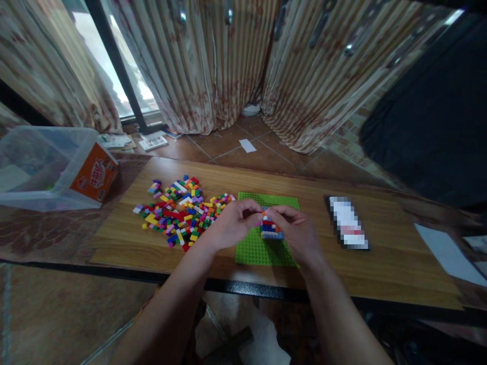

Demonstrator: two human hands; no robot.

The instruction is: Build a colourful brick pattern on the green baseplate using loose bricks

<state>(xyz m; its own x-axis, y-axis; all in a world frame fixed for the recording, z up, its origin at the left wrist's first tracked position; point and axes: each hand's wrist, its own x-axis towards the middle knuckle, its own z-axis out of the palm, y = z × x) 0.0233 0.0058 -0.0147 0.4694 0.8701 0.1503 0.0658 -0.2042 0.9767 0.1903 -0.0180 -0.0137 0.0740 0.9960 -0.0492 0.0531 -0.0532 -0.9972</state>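
Observation:
Both of my hands meet over a green studded baseplate (249,251) on the wooden board. Between them is a small block build (272,234) with blue, white, red and orange bricks, partly hidden by the fingers. My left hand (238,220) pinches at its upper left side, thumb and forefinger near a small orange piece (263,213). With bent fingers, my right hand (294,228) grips the build's right and upper side. Left of the baseplate lies a spread pile of loose coloured toy bricks (178,215).
A clear plastic bin (49,172) with an orange label stands at the far left. On the right lies a phone-like object (348,223) with a blurred screen, and beyond it a white sheet (449,253). Curtains (198,66) hang behind. The table's dark front edge (251,288) runs below my wrists.

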